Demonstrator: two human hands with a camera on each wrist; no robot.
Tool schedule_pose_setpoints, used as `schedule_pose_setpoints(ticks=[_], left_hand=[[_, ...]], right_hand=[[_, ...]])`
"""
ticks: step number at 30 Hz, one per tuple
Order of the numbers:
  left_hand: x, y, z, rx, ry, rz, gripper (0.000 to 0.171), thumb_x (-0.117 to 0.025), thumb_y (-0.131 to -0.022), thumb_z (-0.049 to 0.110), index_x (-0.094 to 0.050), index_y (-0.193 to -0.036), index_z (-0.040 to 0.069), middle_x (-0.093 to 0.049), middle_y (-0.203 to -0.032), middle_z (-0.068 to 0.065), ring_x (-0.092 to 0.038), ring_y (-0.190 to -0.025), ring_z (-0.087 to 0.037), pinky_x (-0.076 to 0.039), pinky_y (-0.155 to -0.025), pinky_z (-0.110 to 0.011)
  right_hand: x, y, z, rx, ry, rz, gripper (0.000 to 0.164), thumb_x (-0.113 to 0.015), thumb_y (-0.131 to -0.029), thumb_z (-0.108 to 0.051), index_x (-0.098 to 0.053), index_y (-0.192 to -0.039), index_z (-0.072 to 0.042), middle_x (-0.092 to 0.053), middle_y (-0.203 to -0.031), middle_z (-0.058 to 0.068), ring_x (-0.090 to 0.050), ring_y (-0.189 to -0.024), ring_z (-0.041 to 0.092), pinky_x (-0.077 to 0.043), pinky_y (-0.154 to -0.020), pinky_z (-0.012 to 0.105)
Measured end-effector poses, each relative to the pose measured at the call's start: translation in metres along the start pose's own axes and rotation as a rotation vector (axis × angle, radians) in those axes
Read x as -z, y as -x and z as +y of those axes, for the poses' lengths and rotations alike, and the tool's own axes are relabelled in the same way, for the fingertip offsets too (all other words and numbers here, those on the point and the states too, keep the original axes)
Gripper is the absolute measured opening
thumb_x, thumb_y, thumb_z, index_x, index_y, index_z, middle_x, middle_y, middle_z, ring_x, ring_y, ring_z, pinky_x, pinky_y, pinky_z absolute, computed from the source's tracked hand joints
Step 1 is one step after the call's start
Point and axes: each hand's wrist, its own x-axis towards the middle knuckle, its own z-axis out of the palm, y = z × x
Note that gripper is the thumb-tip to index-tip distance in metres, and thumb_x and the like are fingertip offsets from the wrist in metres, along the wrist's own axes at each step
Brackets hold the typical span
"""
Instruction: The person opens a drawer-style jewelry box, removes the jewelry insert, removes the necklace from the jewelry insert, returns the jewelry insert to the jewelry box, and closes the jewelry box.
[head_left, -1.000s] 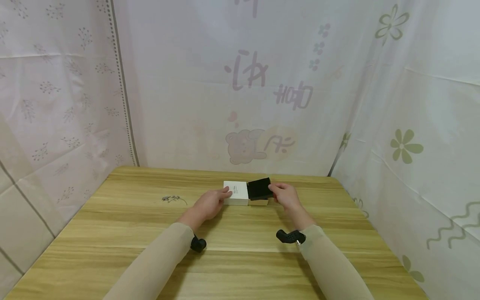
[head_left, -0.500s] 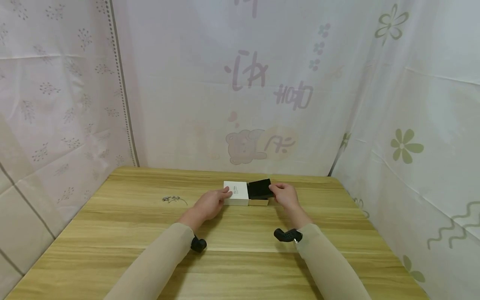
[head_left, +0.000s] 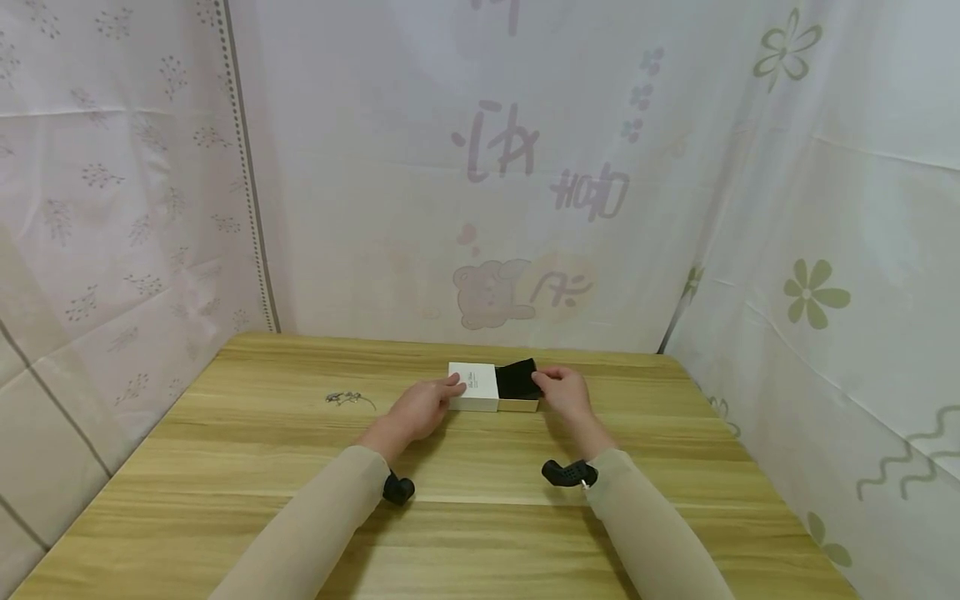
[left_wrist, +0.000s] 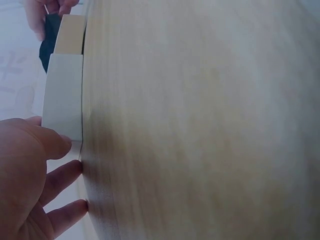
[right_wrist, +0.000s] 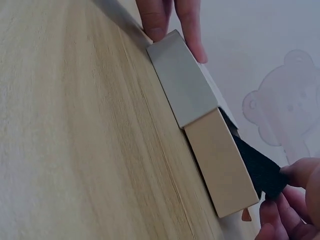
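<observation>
A white jewelry box with small dark print lies on the table, its tan inner drawer slid partly out to the right. My left hand holds the white sleeve at its left end, one digit on the top and others at the end near the tabletop. My right hand pinches the right edge of a black foam pad between thumb and fingers. The pad slants up out of the drawer, its left part down inside. An orange-brown ribbon tab sticks out at the drawer's end.
A thin silver chain-like piece lies on the wooden table, left of my left hand. White printed curtains stand close behind the table and at both sides. A black wrist camera is worn on my right sleeve.
The black pad has sunk lower into the drawer and shifted slightly left with my right hand, so more of the drawer's front side shows. My left hand keeps its hold on the sleeve.
</observation>
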Motion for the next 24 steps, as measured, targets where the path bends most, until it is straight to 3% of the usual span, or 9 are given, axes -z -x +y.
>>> schedule_pose_setpoints(ticks=[9,14,17,24], left_hand=[[-0.0010,-0.0008,0.0006,0.000,0.002,0.003,0.046,-0.055,-0.112,0.003,-0.063,-0.156,0.016,-0.050,-0.171,-0.005,-0.054,-0.154,-0.035,-0.048,-0.125,-0.051],[-0.0010,-0.0005,0.0006,0.000,0.010,0.004,0.046,-0.055,-0.112,0.002,-0.063,-0.156,0.015,-0.051,-0.171,-0.006,-0.053,-0.154,-0.036,-0.047,-0.126,-0.051],[-0.0012,-0.0007,0.0004,0.001,0.011,0.006,0.047,-0.055,-0.112,0.002,-0.062,-0.156,0.014,-0.051,-0.170,-0.006,-0.053,-0.154,-0.036,-0.047,-0.126,-0.051],[-0.0023,-0.0009,-0.0002,-0.001,0.006,0.004,0.047,-0.055,-0.112,0.002,-0.063,-0.156,0.014,-0.051,-0.171,-0.007,-0.054,-0.154,-0.036,-0.047,-0.126,-0.051]], right_hand=[[-0.0064,-0.0001,-0.0009,0.041,0.074,-0.036,0.036,-0.069,-0.109,-0.027,-0.076,-0.131,0.001,-0.075,-0.132,0.022,-0.069,-0.122,0.036,-0.058,-0.106,0.050],[-0.0067,0.0009,-0.0005,0.082,0.136,-0.065,0.037,-0.068,-0.109,-0.026,-0.075,-0.135,0.000,-0.075,-0.135,0.023,-0.070,-0.125,0.039,-0.058,-0.109,0.055],[-0.0065,0.0020,-0.0001,0.111,0.181,-0.080,0.038,-0.069,-0.108,-0.023,-0.073,-0.137,0.001,-0.076,-0.130,0.022,-0.072,-0.119,0.038,-0.060,-0.104,0.054],[-0.0072,0.0010,0.0041,0.173,0.303,-0.082,0.040,-0.072,-0.106,-0.019,-0.068,-0.139,0.001,-0.076,-0.107,0.015,-0.071,-0.085,0.025,-0.060,-0.087,0.046]])
